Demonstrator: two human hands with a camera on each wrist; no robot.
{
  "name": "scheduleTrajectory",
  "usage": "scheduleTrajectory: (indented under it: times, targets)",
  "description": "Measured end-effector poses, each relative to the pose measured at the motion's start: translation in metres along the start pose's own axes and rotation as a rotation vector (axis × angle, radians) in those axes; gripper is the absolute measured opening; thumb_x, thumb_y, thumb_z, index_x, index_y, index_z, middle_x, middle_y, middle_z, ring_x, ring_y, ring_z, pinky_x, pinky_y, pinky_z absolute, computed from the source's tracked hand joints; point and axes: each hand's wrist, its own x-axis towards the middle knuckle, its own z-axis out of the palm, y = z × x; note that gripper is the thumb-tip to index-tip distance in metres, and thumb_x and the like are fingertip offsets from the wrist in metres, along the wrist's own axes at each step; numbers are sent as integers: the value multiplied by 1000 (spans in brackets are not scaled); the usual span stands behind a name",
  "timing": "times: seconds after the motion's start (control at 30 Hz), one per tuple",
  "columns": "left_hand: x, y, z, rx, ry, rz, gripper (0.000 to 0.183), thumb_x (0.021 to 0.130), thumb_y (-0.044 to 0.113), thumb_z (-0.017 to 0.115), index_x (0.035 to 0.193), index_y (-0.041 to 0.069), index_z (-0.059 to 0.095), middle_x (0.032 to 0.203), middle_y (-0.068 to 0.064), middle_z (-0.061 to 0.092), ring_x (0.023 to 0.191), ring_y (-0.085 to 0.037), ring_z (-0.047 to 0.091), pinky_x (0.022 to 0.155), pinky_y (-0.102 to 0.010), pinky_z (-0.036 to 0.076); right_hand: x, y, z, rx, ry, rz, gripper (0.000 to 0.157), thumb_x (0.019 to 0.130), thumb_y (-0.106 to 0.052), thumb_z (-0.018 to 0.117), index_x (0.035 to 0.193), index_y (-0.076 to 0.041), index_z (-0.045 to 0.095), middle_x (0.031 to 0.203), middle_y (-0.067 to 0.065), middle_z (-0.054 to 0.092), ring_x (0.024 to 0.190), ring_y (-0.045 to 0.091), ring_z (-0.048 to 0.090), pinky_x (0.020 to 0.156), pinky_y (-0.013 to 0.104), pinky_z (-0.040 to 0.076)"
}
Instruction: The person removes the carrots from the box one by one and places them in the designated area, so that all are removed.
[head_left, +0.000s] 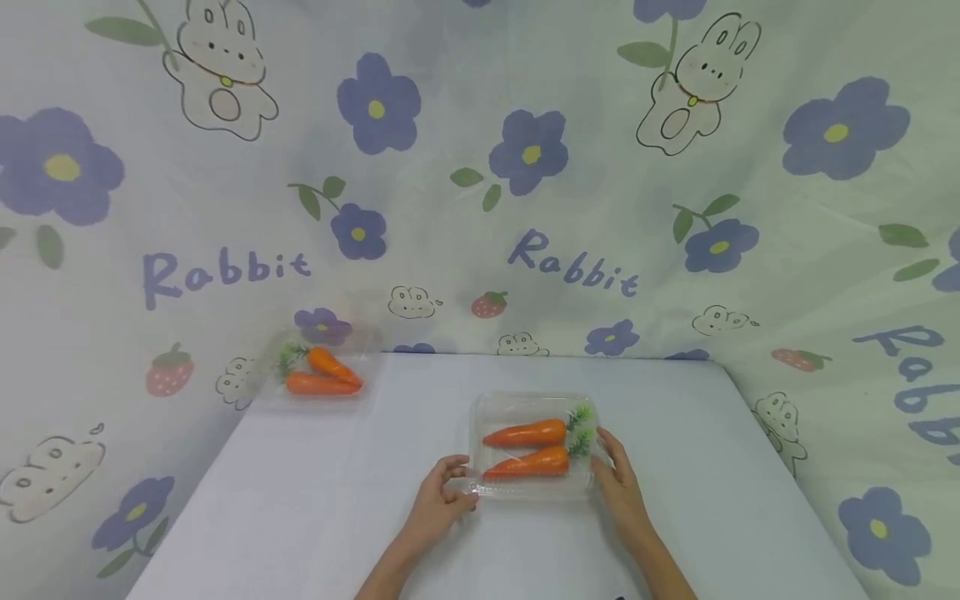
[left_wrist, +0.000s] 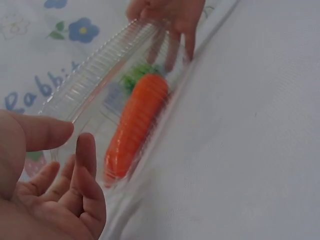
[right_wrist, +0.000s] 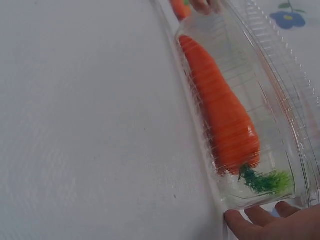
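I record a clear container [head_left: 540,490] holding two carrots [head_left: 532,463] on the white table [head_left: 300,517]. The left hand [head_left: 437,504], half-open, grips nothing at its left side; the right hand [head_left: 618,490], fingers extended, merely touches its right side.

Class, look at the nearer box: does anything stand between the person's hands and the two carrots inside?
Yes: the clear box stands between. The left hand is outside its left end, the right hand outside its right end; the carrots lie inside. Nothing else visible intervenes.
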Motion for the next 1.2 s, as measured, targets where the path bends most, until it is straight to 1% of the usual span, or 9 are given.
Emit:
scheduleTrajectory:
  times: [0.1,0.3,0.5,0.7,0.87,1.03,1.1,1.17,1.2]
  targets:
    - [-1,-4,2,-14,11,-17,54,85,-3,68,134,-6,44,119,-22,54,66,-18,64,58,-25,51,-3,-1,1,-3,13,-7,51,104,-28,46,151,-23,28,158,14,17,143,41,14,107,62,25]
    - [-5,-8,5,-26,19,-53,50,85,-3,69,130,-7,49,110,-18,60,54,-12,56,53,-24,51,-7,1,1,-1,22,0,50,104,-22,45,151,-20,29,158,14,18,142,41,18,106,62,27]
    - [-4,-3,8,-43,65,-68,49,83,-4,68,128,-9,50,101,-19,63,54,-10,53,50,-21,48,-5,0,4,-2,43,6,50,102,-21,45,150,-21,31,157,13,20,138,41,27,104,59,33]
    - [-2,-2,9,-86,96,-82,48,80,-8,66,126,-8,52,90,-12,65,49,-9,47,46,-18,42,-3,1,6,-3,67,3,49,102,-20,46,149,-20,33,156,13,23,137,39,29,103,58,34]
    - [1,-5,8,-107,124,-95,47,79,-9,66,124,-8,54,88,-12,66,50,-8,47,47,-18,41,-1,3,7,-5,74,-4,49,102,-20,46,149,-20,33,156,13,23,137,38,29,103,57,35]
    - [0,-5,6,-105,124,-103,44,80,-7,66,123,-7,56,89,-13,67,53,-8,47,47,-18,39,-2,2,8,-14,71,-22,50,102,-21,45,150,-20,32,156,13,23,134,38,34,102,56,37]
    - [-1,-4,6,-96,125,-104,40,82,-6,66,121,-7,57,89,-12,67,56,-8,48,48,-18,39,-2,2,9,-13,71,-31,50,102,-20,45,150,-19,32,156,13,23,133,39,35,102,57,37]
    - [-2,-5,7,-82,116,-96,29,84,-3,65,113,-9,62,81,-9,65,54,-8,47,46,-18,38,-2,1,10,-10,63,-38,50,102,-20,45,150,-18,32,156,13,23,135,40,33,103,58,35]
    - [-2,-5,7,-76,112,-97,25,86,-1,65,109,-9,64,80,-8,65,53,-7,47,46,-18,38,-2,0,10,-9,58,-38,50,102,-20,46,150,-18,32,156,13,23,134,40,33,102,59,35]
